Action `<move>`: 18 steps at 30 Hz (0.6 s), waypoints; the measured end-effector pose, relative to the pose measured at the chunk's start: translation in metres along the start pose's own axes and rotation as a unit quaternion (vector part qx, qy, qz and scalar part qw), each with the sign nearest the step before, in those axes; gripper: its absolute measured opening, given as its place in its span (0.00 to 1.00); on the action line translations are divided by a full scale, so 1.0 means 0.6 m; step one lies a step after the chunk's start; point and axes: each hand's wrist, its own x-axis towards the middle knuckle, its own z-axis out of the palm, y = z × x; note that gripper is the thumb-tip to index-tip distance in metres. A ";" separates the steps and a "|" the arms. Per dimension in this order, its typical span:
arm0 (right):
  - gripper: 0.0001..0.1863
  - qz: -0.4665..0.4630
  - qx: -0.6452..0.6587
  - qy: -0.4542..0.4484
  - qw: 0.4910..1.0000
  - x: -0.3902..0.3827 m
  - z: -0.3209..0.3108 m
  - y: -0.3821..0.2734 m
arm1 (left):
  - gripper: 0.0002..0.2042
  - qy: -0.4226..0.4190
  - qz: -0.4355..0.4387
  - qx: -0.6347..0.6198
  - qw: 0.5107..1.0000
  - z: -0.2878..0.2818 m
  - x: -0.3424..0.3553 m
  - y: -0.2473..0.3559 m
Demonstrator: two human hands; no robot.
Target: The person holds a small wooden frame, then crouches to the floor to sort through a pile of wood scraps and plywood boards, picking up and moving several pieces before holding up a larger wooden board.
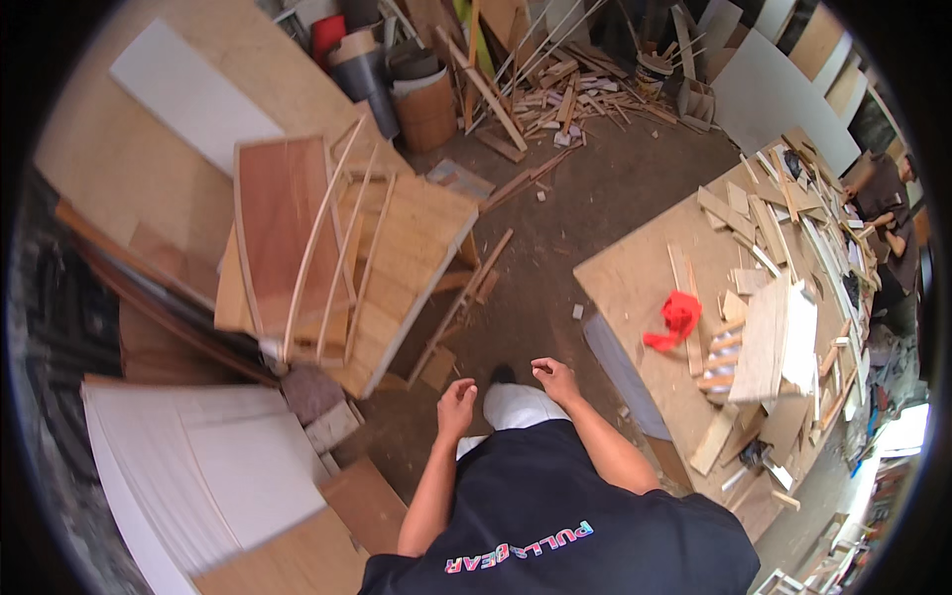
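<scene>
In front of my body, my left hand [456,406] hangs over the floor with its fingers loosely bent and nothing visible in it. My right hand [555,380] is raised beside it, its fingers half curled and apart, also without anything visible in it. Neither touches a thing. Nearest to my left hand is a wooden workbench [421,238] bearing a curved wooden frame [342,258] of thin bent strips and a reddish-brown panel [285,223]. To the right of my right hand stands a plywood table [635,258] with a crumpled red cloth [678,317] on it.
Offcuts [764,228] and a slatted wooden piece [759,342] lie on the right table. Scrap wood [585,99] is heaped on the floor ahead, near a brown drum [426,109]. Pale curved panels [223,466] stand at the left. Another person [883,208] is at the far right.
</scene>
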 end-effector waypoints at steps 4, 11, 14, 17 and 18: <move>0.16 -0.055 0.015 -0.001 0.998 0.219 -0.055 -0.118 | 0.14 -0.059 0.029 -0.021 0.998 0.008 0.176 0.100; 0.19 -0.036 0.039 -0.039 0.998 0.522 -0.140 -0.226 | 0.14 -0.090 -0.005 0.022 0.996 0.026 0.545 0.124; 0.18 0.020 0.042 -0.008 0.999 0.649 -0.174 -0.153 | 0.14 -0.129 -0.040 0.094 0.986 0.068 0.743 0.112; 0.17 0.121 0.025 0.063 0.990 0.732 -0.243 -0.120 | 0.14 -0.160 -0.070 0.094 0.980 0.110 0.925 0.205; 0.17 0.129 0.003 0.065 0.990 0.752 -0.263 -0.122 | 0.13 -0.163 -0.050 0.080 0.982 0.123 0.970 0.229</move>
